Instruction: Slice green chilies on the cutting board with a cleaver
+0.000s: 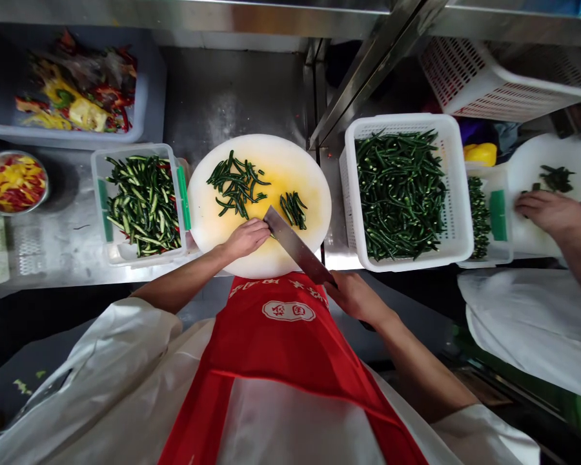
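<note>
My right hand (356,297) is wrapped round the handle of a cleaver (297,248), its blade slanting up and left over the round white cutting board (201,239). Beside the blade's far end, my left hand (248,237) has its fingers closed on a green chili pepper, mostly hidden under the fingertips. A loose heap of long dark-green chili peppers (237,184) lies at the board's upper left. Right of the blade tip sits a small neat bunch of green chili peppers (294,210). Yellow stain marks the board's middle.
Left stands a clear box (97,194) of split green peppers, beyond it a metal bowl (48,187) of red and yellow pieces. A grey bin (148,97) holds scraps. Right is a white basket (458,194) full of green peppers; farther right, a co-worker's hand (545,210) works over another board.
</note>
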Available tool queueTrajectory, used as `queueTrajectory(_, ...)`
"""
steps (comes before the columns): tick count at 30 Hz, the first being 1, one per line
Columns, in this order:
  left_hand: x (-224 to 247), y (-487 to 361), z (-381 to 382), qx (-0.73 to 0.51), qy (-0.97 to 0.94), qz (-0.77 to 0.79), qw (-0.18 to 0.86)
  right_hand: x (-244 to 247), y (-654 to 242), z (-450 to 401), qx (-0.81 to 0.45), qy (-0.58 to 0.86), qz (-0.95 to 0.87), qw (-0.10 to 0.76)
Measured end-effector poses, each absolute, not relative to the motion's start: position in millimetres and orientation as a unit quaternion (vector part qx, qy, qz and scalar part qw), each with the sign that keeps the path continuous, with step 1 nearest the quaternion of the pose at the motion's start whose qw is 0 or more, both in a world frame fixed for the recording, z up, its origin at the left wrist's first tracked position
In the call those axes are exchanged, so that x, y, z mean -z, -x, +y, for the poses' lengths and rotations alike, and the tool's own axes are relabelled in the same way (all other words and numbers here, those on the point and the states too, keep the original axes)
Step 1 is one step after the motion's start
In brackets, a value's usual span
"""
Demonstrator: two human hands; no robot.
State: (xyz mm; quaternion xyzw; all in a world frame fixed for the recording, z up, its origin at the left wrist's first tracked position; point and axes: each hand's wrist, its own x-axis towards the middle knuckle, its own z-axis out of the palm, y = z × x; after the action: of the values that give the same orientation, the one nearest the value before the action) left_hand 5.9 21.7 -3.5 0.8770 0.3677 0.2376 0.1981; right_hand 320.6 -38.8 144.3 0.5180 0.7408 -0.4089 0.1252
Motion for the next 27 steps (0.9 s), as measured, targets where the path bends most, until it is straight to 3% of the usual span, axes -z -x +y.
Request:
queueTrajectory(9,2.3,-5.1,26.4,-0.235,-0.883,0.357,0.192,-111.4,-293.3,-14.7,0.373,-0.530,0.734,0.203)
queueTrajectory(18,-4.2,-1.3,24.0,-0.201,-0.889,0.357,0.204,-106.9,-324.1,-7.5,0.453,-0.573,0.678,0.082)
queueTrajectory(22,-17.4,-18.0,42.0,-0.241,-0.866,0.397,0.185,-119.7,-339.7,-8.3,0.464,-0.633,0.619,0.018)
queueTrajectory(27,-45.6,-7.4,106.9,-0.289,-0.767,0.564,0.104,-134.8,-346.0,-18.6,0.400,-0.598,0.693,0.040)
